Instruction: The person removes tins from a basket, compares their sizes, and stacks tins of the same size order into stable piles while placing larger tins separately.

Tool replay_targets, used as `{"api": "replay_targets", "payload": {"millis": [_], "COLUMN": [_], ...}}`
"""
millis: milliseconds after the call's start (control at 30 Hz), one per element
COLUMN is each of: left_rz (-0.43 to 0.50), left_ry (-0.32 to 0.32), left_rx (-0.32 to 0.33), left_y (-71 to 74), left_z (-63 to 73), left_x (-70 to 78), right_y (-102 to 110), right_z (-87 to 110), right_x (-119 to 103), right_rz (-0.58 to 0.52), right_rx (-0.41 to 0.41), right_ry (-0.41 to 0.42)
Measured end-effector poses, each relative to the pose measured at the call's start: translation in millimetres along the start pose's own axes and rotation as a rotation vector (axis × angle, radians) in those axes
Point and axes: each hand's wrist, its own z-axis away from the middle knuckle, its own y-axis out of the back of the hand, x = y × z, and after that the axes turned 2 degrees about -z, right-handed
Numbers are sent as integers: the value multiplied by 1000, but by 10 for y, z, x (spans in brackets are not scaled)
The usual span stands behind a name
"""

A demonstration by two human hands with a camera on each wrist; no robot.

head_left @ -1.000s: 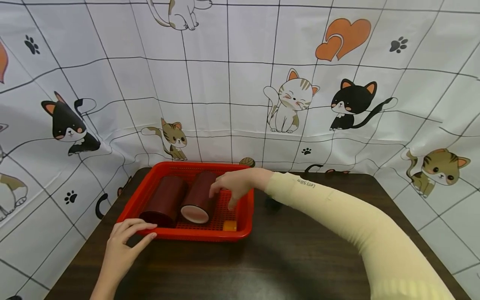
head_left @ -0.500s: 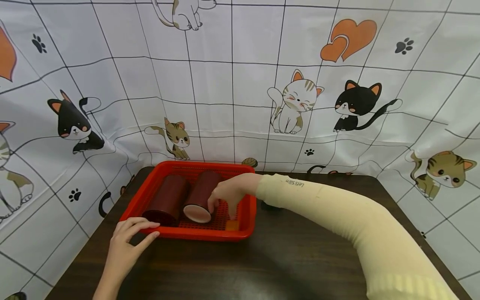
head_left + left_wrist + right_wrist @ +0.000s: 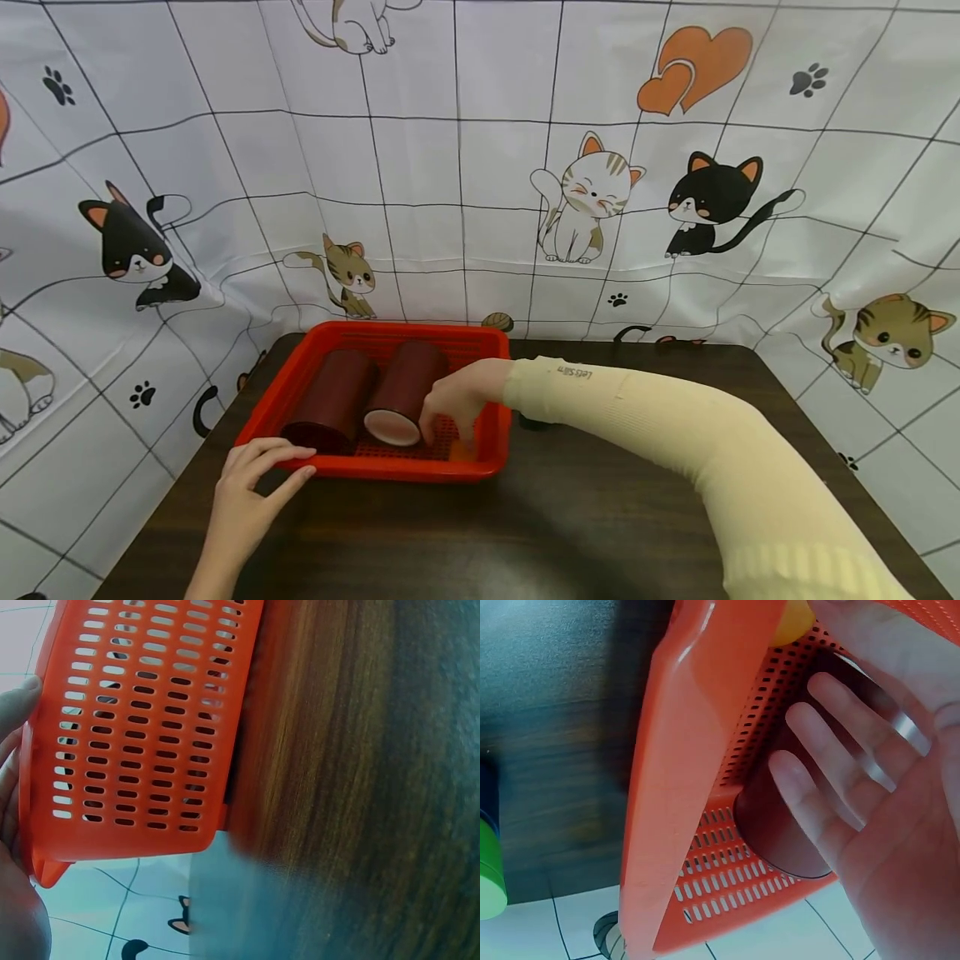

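A red plastic basket (image 3: 442,471) with slotted walls rests on the table. My left hand (image 3: 251,492) pinches its front left rim, thumb in front and fingers over the edge; the left wrist view shows the thumb (image 3: 16,705) on the rim. Two dark maroon cylinders (image 3: 333,396) lie side by side inside, and the right one (image 3: 405,387) shows a pale round end. My right hand (image 3: 457,400) reaches into the basket's right part, fingers spread beside that cylinder. Its thumb is at a small orange-yellow piece (image 3: 461,452), which is partly hidden.
A dark wooden table (image 3: 585,517) carries the basket at its back left. A green and dark blue object (image 3: 490,866) stands right of the basket, mostly hidden by the sleeve in the head view. A cat-print sheet (image 3: 495,167) hangs behind and at the sides.
My right hand has gone lower and toward the front of the basket, its thumb coming down to the orange-yellow piece. The left hand stays on the rim.
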Motion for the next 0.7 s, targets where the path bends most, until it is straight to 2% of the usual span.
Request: {"api": "replay_targets", "payload": {"millis": [300, 700], "left_rz": [1, 19], "left_ry": [20, 9], "left_rx": [2, 1], "left_y": [32, -4], "left_z": [37, -4], "left_x": [23, -17], "right_y": [-36, -52], "right_z": [-119, -193], "right_x": [67, 86], "right_rz": [46, 26], "right_rx": [-55, -120], "right_ry": [38, 37]}}
